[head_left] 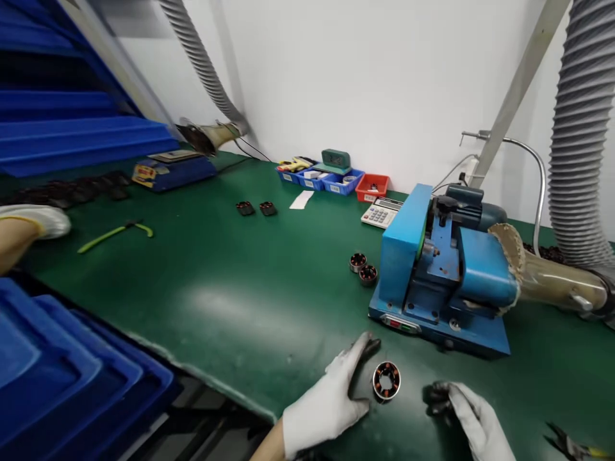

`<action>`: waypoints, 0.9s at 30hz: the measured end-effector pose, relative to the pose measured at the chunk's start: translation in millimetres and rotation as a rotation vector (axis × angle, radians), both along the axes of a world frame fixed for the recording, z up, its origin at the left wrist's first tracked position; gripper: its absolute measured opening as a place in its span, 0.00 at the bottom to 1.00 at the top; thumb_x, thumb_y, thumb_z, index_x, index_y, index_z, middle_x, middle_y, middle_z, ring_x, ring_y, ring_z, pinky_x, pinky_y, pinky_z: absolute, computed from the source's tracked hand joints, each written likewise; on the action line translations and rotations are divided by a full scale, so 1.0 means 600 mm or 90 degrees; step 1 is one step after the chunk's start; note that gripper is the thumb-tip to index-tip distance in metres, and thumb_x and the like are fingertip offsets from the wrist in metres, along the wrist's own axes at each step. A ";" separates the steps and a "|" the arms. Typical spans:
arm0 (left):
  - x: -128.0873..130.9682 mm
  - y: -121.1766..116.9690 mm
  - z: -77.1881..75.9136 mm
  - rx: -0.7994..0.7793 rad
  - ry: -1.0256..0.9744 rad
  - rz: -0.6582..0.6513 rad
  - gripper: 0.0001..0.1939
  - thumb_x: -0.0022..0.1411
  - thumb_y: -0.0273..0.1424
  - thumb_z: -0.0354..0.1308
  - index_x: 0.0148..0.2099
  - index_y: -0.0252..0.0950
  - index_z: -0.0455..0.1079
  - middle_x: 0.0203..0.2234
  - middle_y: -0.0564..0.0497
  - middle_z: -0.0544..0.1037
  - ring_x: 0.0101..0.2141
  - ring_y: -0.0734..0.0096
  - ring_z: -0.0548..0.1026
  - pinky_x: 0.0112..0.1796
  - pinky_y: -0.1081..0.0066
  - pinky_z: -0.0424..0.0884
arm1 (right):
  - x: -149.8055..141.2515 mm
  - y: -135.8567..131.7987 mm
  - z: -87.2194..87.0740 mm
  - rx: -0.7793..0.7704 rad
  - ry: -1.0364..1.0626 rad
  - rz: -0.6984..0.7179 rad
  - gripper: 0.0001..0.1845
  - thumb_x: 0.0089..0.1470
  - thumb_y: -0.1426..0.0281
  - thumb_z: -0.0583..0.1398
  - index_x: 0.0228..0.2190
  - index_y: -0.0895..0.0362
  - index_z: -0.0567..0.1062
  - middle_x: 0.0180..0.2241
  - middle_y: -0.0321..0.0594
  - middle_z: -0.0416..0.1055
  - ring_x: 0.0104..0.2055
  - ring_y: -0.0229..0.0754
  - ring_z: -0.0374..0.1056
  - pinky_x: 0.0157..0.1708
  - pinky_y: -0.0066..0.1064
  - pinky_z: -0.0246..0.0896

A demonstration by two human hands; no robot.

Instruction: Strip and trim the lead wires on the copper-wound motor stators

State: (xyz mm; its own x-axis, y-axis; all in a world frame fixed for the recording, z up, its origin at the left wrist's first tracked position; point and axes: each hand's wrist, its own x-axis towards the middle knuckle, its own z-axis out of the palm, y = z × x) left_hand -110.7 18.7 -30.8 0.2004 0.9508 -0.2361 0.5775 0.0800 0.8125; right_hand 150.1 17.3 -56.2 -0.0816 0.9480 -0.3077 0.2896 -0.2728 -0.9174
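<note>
A ring-shaped motor stator (pixel 385 381) with copper windings stands on the green table between my two gloved hands. My left hand (pixel 331 400) is open just left of it, thumb and fingers apart and curved toward the ring without gripping it. My right hand (pixel 473 413) is to the right of the stator, apart from it. Its dark fingertips point left, loosely bent and slightly blurred, and nothing shows between them. Two more stators (pixel 368 275) sit beside the blue belt-grinder-like machine (pixel 401 256). Both gloves are white with dark fingertips.
Pliers (pixel 571 443) lie at the lower right. Farther back are a calculator (pixel 382 212), a red bin (pixel 373 186), blue bins (pixel 342 182) and two stators (pixel 268 208). Another person's gloved hand (pixel 41 221) is at left near green-handled pliers (pixel 115 235). Stacked blue trays (pixel 72 371) flank the table edge.
</note>
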 end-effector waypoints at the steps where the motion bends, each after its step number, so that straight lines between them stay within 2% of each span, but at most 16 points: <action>1: 0.007 -0.006 0.000 0.002 0.042 0.001 0.49 0.42 0.24 0.56 0.66 0.36 0.42 0.62 0.44 0.57 0.61 0.55 0.53 0.59 0.58 0.53 | -0.006 0.008 0.004 -0.018 0.000 0.029 0.25 0.49 0.47 0.54 0.35 0.51 0.79 0.36 0.44 0.76 0.43 0.55 0.70 0.44 0.41 0.65; 3: 0.026 -0.012 -0.005 0.006 0.104 0.019 0.54 0.39 0.27 0.61 0.67 0.33 0.40 0.61 0.40 0.58 0.60 0.49 0.54 0.58 0.55 0.54 | -0.023 0.023 0.019 -0.031 -0.023 0.072 0.28 0.48 0.49 0.56 0.40 0.56 0.76 0.38 0.47 0.75 0.39 0.53 0.70 0.42 0.41 0.65; 6: 0.065 -0.013 -0.022 0.039 0.116 0.089 0.54 0.39 0.29 0.64 0.66 0.31 0.40 0.53 0.37 0.67 0.54 0.49 0.63 0.54 0.54 0.59 | -0.057 0.038 0.044 0.019 -0.050 0.070 0.26 0.42 0.58 0.63 0.43 0.57 0.75 0.39 0.46 0.73 0.36 0.50 0.69 0.40 0.40 0.63; 8: 0.092 -0.013 -0.034 0.075 0.108 0.098 0.51 0.42 0.28 0.63 0.65 0.33 0.42 0.49 0.39 0.71 0.50 0.51 0.67 0.51 0.54 0.62 | -0.077 0.041 0.053 0.062 -0.018 0.057 0.21 0.37 0.65 0.65 0.38 0.54 0.78 0.36 0.43 0.72 0.37 0.50 0.68 0.42 0.39 0.61; 11: 0.115 -0.016 -0.043 0.101 0.092 0.046 0.49 0.43 0.27 0.63 0.65 0.31 0.44 0.52 0.38 0.69 0.51 0.51 0.65 0.51 0.55 0.62 | -0.091 0.040 0.048 0.079 0.050 0.011 0.05 0.39 0.68 0.64 0.23 0.53 0.79 0.28 0.40 0.71 0.34 0.47 0.67 0.40 0.37 0.60; 13: 0.120 -0.018 -0.041 0.110 0.093 0.026 0.48 0.42 0.26 0.66 0.64 0.30 0.48 0.54 0.37 0.67 0.53 0.51 0.63 0.53 0.54 0.61 | -0.085 0.038 0.039 0.065 0.102 -0.040 0.06 0.41 0.66 0.63 0.21 0.55 0.78 0.24 0.40 0.70 0.28 0.43 0.66 0.33 0.35 0.61; 16: 0.118 -0.019 -0.034 0.108 0.103 0.025 0.46 0.40 0.26 0.68 0.61 0.30 0.54 0.53 0.39 0.69 0.54 0.50 0.63 0.53 0.53 0.62 | -0.055 0.041 0.030 0.058 0.207 -0.133 0.13 0.41 0.61 0.64 0.25 0.58 0.76 0.21 0.38 0.69 0.21 0.38 0.61 0.23 0.31 0.59; 18: 0.117 -0.018 -0.030 0.100 0.105 0.020 0.46 0.39 0.26 0.70 0.60 0.30 0.55 0.52 0.40 0.70 0.54 0.51 0.64 0.54 0.53 0.62 | -0.027 0.047 0.030 0.083 0.264 -0.207 0.16 0.41 0.58 0.65 0.28 0.57 0.75 0.23 0.36 0.69 0.22 0.36 0.62 0.23 0.30 0.59; 21: 0.114 -0.017 -0.028 0.116 0.109 -0.021 0.45 0.40 0.26 0.70 0.60 0.32 0.55 0.53 0.42 0.70 0.55 0.51 0.63 0.55 0.53 0.61 | 0.005 0.047 0.031 0.117 0.298 -0.299 0.19 0.43 0.54 0.64 0.32 0.55 0.73 0.29 0.37 0.71 0.27 0.36 0.65 0.30 0.31 0.64; 23: 0.111 -0.018 -0.031 0.151 0.122 -0.053 0.44 0.41 0.26 0.69 0.60 0.34 0.55 0.54 0.42 0.69 0.56 0.50 0.62 0.55 0.51 0.60 | 0.008 0.037 0.031 0.100 0.291 -0.287 0.20 0.44 0.55 0.63 0.35 0.56 0.74 0.32 0.40 0.73 0.28 0.38 0.68 0.32 0.34 0.66; 27: 0.109 -0.017 -0.040 0.251 0.137 -0.101 0.43 0.43 0.28 0.68 0.60 0.34 0.52 0.54 0.39 0.69 0.54 0.49 0.65 0.54 0.48 0.62 | -0.034 0.013 0.030 0.044 0.193 -0.117 0.18 0.37 0.66 0.68 0.33 0.59 0.78 0.32 0.46 0.75 0.31 0.46 0.71 0.32 0.37 0.67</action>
